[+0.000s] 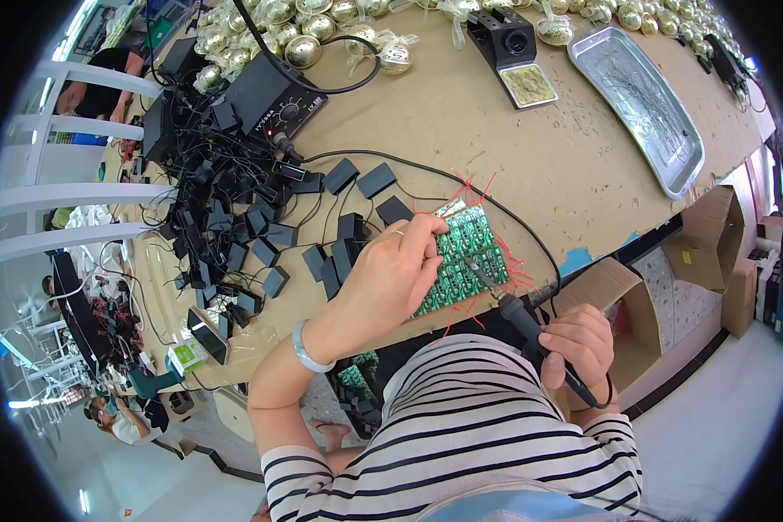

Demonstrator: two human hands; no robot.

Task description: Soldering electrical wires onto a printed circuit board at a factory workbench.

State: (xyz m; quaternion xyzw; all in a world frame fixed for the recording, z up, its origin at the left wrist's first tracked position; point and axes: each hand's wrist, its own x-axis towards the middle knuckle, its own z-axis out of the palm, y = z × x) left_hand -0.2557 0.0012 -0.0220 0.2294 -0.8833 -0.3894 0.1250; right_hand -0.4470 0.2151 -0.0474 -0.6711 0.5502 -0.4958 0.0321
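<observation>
- My left hand (387, 274) is half curled, its fingertips against the upper left of the green circuit panel (459, 247), which lies at 3 o'clock from it; whether those fingers pinch anything, I cannot tell
- My right hand (580, 344) is wrapped round the soldering iron (520, 322); the panel lies at 10 o'clock from this hand, the iron's metal tip over its face
- Counting left to right, with the clock read from the panel: one phone (209, 335) between 8 and 9 o'clock, and at 9 a heap of small black cases (237, 255), too tangled in cables to count
- One black control box (268, 94) at 10 o'clock, a crowd of gold balls (303, 50) from 11 to 1, more than I can count, and one iron stand (501, 39) just past 12
- Containers, left to right: at 7, a dark bin (367, 428) with green board pieces and black items; just past 12, the stand's square dish (537, 103) holding yellowish stuff
- Between 3 and 4, an open carton (607, 284) with something red inside; near 2, a metal tray (677, 170) with thin dark strands
</observation>
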